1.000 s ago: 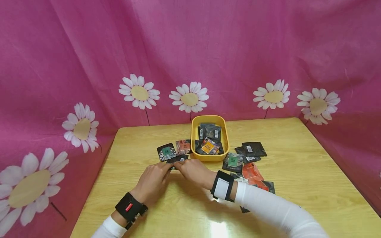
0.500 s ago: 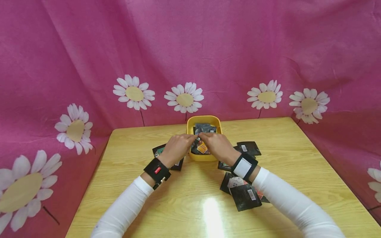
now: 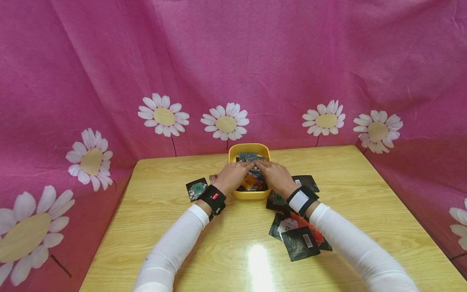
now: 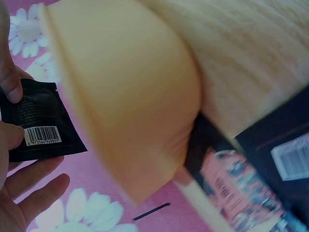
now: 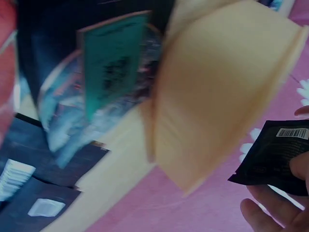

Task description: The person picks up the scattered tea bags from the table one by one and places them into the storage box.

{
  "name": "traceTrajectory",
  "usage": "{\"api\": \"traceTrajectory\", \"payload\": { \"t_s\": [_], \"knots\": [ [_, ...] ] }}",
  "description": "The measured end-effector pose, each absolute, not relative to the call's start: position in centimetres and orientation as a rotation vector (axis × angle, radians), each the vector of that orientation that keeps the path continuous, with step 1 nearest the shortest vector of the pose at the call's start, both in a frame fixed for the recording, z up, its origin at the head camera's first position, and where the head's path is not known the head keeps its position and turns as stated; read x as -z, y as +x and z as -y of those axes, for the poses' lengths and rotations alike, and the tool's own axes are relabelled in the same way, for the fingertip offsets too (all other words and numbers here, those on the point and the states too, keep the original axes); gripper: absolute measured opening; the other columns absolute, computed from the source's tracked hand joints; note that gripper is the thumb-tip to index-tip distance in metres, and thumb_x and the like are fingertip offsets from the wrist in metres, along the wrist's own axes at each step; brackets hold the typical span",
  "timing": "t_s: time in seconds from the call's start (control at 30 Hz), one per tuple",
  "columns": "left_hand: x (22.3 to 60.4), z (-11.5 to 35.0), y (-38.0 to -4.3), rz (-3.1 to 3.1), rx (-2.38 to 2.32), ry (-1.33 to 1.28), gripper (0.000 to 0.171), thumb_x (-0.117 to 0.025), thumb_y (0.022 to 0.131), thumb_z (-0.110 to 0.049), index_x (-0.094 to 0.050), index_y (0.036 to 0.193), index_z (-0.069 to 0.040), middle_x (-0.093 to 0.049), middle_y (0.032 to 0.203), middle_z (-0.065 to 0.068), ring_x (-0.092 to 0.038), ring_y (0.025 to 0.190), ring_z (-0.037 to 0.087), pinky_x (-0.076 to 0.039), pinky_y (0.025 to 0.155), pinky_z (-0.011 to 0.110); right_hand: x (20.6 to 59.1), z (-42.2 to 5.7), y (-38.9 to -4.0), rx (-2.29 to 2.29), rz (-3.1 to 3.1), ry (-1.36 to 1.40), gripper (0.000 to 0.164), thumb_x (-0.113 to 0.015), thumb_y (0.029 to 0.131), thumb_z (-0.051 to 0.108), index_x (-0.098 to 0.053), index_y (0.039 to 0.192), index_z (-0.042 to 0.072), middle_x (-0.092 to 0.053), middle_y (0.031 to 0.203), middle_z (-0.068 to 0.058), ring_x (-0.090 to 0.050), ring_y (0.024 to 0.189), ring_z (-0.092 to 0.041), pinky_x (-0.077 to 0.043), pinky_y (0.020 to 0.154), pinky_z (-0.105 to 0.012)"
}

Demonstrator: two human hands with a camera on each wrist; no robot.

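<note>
Over the yellow tub (image 3: 251,195), my left hand (image 3: 233,177) and right hand (image 3: 276,175) meet at the fingertips. Between them they pinch a small black sachet (image 4: 41,121), its barcode side showing in the left wrist view. The left thumb (image 4: 12,134) presses on it near the barcode. In the right wrist view the same black sachet (image 5: 273,154) sits between my right thumb (image 5: 300,166) and fingers. Inside the tub lie several dark sachets and one with an orange label (image 3: 249,181). In the head view the hands mostly hide the held sachet.
Left of the tub lie a green-labelled sachet (image 3: 197,188) and a partly hidden reddish one (image 3: 213,178). To the right, several sachets overlap, among them a black barcoded one (image 3: 300,244) and a red one (image 3: 308,229). A pink flowered cloth (image 3: 277,73) hangs behind the wooden table (image 3: 219,251).
Both hands rose from the sachets left of the tub to above it, then shifted slightly right over it. The black barcoded sachet at the front right, earlier mostly behind the right arm, now shows.
</note>
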State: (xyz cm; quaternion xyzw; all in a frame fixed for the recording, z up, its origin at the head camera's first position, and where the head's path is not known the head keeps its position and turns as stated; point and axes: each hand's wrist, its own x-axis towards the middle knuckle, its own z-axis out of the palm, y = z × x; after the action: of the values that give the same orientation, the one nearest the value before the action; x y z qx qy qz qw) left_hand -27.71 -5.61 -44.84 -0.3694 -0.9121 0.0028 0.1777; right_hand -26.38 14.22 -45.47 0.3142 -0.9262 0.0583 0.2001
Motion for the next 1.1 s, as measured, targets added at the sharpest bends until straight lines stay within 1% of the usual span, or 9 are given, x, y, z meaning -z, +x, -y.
{"api": "traceTrajectory", "payload": {
  "t_s": [0.2,0.37,0.53,0.63,0.73,0.83,0.93,1.03,1.1],
  "knots": [
    [46.1,5.5,-27.8,2.645,-0.023,-1.056,0.043,-0.055,0.099,-0.006,-0.058,0.140,-0.019,-0.064,0.131,0.003,-0.071,0.090,0.021,-0.058,0.071,0.033,46.7,-14.1,-26.7,-0.139,2.621,0.900,0.040,-0.060,0.093,-0.003,-0.063,0.132,0.006,-0.067,0.124,-0.014,-0.067,0.103,-0.032,-0.054,0.089,-0.046],
    [46.4,5.3,-27.7,2.708,-0.037,-1.066,0.043,-0.058,0.098,-0.006,-0.059,0.139,-0.019,-0.066,0.127,0.003,-0.070,0.093,0.022,-0.058,0.074,0.035,47.1,-14.1,-26.7,-0.067,2.695,0.927,0.040,-0.059,0.093,0.000,-0.062,0.132,0.006,-0.066,0.125,-0.013,-0.064,0.111,-0.031,-0.042,0.102,-0.056],
    [46.7,5.3,-27.6,2.737,0.017,-1.118,0.035,-0.058,0.099,-0.018,-0.063,0.133,-0.014,-0.069,0.121,0.003,-0.070,0.093,0.022,-0.057,0.078,0.037,47.2,-14.3,-26.7,-0.055,2.834,0.897,0.042,-0.058,0.097,0.018,-0.058,0.138,0.009,-0.062,0.133,-0.011,-0.056,0.124,-0.030,-0.024,0.112,-0.064],
    [46.8,5.4,-27.5,2.782,0.067,-1.127,0.041,-0.056,0.099,-0.029,-0.060,0.137,-0.013,-0.065,0.128,0.005,-0.067,0.105,0.022,-0.053,0.091,0.039,47.1,-14.5,-26.7,-0.101,2.885,0.870,0.047,-0.056,0.097,0.030,-0.056,0.141,0.011,-0.058,0.138,-0.011,-0.053,0.129,-0.030,-0.016,0.114,-0.064],
    [46.6,5.5,-27.1,2.831,0.085,-1.116,0.053,-0.055,0.098,-0.038,-0.051,0.145,-0.014,-0.056,0.141,0.007,-0.055,0.126,0.025,-0.042,0.106,0.045,46.6,-14.9,-26.3,-0.132,2.903,0.844,0.053,-0.057,0.096,0.036,-0.053,0.143,0.013,-0.054,0.142,-0.012,-0.049,0.132,-0.031,-0.014,0.114,-0.063],
    [46.3,5.4,-26.3,2.848,0.095,-1.105,0.066,-0.052,0.096,-0.049,-0.040,0.152,-0.016,-0.043,0.152,0.008,-0.037,0.141,0.029,-0.029,0.114,0.052,45.6,-15.6,-25.2,-0.152,2.889,0.824,0.059,-0.059,0.094,0.041,-0.050,0.146,0.014,-0.049,0.147,-0.014,-0.044,0.135,-0.035,-0.015,0.114,-0.064],
    [45.6,5.4,-24.8,2.819,0.131,-1.095,0.077,-0.052,0.094,-0.056,-0.031,0.155,-0.015,-0.032,0.158,0.008,-0.025,0.147,0.032,-0.019,0.117,0.054,44.5,-16.4,-23.6,-0.181,2.852,0.826,0.067,-0.062,0.092,0.046,-0.046,0.149,0.015,-0.041,0.152,-0.015,-0.038,0.139,-0.037,-0.016,0.114,-0.064],
    [45.1,5.2,-22.5,2.787,0.149,-1.098,0.086,-0.052,0.092,-0.060,-0.021,0.158,-0.015,-0.020,0.163,0.007,-0.014,0.150,0.032,-0.011,0.119,0.052,43.8,-17.6,-21.6,-0.209,2.799,0.847,0.074,-0.064,0.090,0.049,-0.042,0.151,0.015,-0.036,0.155,-0.015,-0.033,0.142,-0.038,-0.018,0.114,-0.064],
    [44.9,4.9,-20.7,2.769,0.131,-1.121,0.090,-0.051,0.092,-0.062,-0.015,0.159,-0.014,-0.014,0.164,0.008,-0.010,0.150,0.032,-0.009,0.120,0.051,43.7,-18.5,-19.9,-0.221,2.767,0.861,0.077,-0.066,0.088,0.050,-0.041,0.151,0.014,-0.035,0.156,-0.015,-0.034,0.141,-0.039,-0.020,0.112,-0.064]
  ]
}}
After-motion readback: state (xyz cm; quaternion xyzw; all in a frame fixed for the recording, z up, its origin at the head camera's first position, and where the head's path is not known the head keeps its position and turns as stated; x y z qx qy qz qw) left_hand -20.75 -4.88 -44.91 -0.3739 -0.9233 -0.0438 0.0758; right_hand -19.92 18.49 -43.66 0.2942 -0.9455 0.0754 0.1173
